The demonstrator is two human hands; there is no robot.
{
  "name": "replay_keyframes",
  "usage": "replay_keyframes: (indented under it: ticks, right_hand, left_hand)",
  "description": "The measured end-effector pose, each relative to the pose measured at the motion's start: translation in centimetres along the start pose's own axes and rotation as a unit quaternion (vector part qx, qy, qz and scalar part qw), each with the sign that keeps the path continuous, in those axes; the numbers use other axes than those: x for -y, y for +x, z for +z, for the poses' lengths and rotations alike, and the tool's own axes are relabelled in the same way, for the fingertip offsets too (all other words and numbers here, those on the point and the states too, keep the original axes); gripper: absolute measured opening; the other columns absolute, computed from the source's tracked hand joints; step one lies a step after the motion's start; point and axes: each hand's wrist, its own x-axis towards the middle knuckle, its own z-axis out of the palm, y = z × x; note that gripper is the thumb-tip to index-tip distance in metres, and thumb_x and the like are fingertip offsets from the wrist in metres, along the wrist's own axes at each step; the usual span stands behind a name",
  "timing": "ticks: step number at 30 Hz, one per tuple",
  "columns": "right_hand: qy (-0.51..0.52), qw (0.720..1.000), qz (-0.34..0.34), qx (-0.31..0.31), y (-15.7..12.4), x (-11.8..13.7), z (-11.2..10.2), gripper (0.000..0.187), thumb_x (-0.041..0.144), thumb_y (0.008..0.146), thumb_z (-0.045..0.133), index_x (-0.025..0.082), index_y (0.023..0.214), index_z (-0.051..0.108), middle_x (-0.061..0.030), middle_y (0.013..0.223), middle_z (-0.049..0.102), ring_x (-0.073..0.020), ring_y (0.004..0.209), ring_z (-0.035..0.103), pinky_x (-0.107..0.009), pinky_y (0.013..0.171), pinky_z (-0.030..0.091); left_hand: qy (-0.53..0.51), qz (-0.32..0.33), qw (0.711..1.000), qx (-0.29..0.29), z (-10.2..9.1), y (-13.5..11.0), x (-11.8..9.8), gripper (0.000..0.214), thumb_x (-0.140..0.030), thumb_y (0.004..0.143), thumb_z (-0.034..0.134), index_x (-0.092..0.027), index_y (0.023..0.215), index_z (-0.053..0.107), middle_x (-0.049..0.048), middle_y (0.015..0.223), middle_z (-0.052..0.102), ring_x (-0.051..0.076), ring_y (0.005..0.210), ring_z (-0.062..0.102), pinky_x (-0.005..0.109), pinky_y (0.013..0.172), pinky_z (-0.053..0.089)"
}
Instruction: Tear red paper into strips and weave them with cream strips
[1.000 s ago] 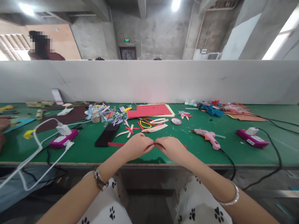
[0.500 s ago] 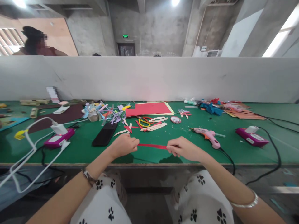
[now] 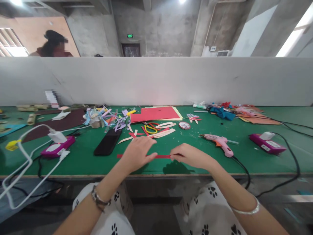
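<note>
A narrow red paper strip point(image 3: 163, 156) stretches sideways near the table's front edge. My left hand point(image 3: 140, 152) is over its middle, palm down, with thumb and fingers apart; the strip's left end shows beyond the wrist. At the strip's right end, my right hand point(image 3: 190, 157) is closed in a pinch on it. Just beyond my left hand lie cream and red paper strips point(image 3: 164, 133) and yellow-and-red handled scissors point(image 3: 151, 129). Left of that hand is a black phone point(image 3: 108, 142).
A pink glue gun point(image 3: 219, 142) lies to the right, its cord trailing over the front edge. Purple power blocks point(image 3: 267, 143) with cables sit on both sides. Red sheets point(image 3: 156, 114), a small round dish point(image 3: 184, 125) and ribbon scraps point(image 3: 119, 122) lie farther back, before a white partition point(image 3: 156, 81).
My left hand has let go of the strip's left end, opened, and moved right over its middle. The strip now lies lower, and my right hand still pinches its right end.
</note>
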Motion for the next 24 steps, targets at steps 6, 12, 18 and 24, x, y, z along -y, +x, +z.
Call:
replay_keyframes:
  ticks: [6,12,18,24]
  right_hand:
    - [-0.053,0.999,0.008,-0.005,0.2,-0.2,-1.0,0.025,0.016,0.079,0.036,0.015,0.067,0.058,0.0003,0.059,0.056,-0.0084,0.052,0.043,-0.019,0.052,0.029]
    - [-0.211,0.969,0.06,-0.115,1.6,0.5,0.4,0.015,0.02,0.073,0.042,0.016,0.077,0.056,-0.004,0.065,0.059,-0.0148,0.06,0.049,-0.027,0.063,0.032]
    - [-0.163,0.969,-0.057,-0.177,3.8,0.2,1.0,0.015,0.014,0.072,0.038,0.018,0.063,0.049,-0.0011,0.06,0.054,-0.0126,0.06,0.046,-0.028,0.077,0.032]
    - [-0.113,0.974,0.011,-0.194,5.2,-0.6,2.0,0.014,0.015,0.062,0.039,0.019,0.049,0.038,0.0036,0.046,0.036,-0.0091,0.046,0.026,-0.022,0.049,0.021]
  left_hand:
    - [-0.088,0.046,0.987,0.123,1.5,3.1,-2.2,0.035,-0.032,0.088,0.035,-0.018,0.066,0.059,-0.0007,0.054,0.055,0.013,0.055,0.05,0.023,0.054,0.032]
    - [-0.128,0.013,0.984,0.122,2.6,3.9,-1.7,0.032,-0.032,0.088,0.036,-0.017,0.069,0.057,-0.0008,0.059,0.059,0.013,0.056,0.051,0.023,0.054,0.032]
    - [-0.181,-0.046,0.977,0.104,2.6,3.5,-0.3,0.031,-0.033,0.087,0.037,-0.017,0.068,0.056,-0.002,0.057,0.055,0.012,0.056,0.049,0.021,0.053,0.032]
    - [-0.216,-0.096,0.962,0.134,2.6,2.6,1.0,0.029,-0.032,0.086,0.037,-0.017,0.07,0.057,-0.0013,0.061,0.057,0.013,0.058,0.05,0.021,0.054,0.032]
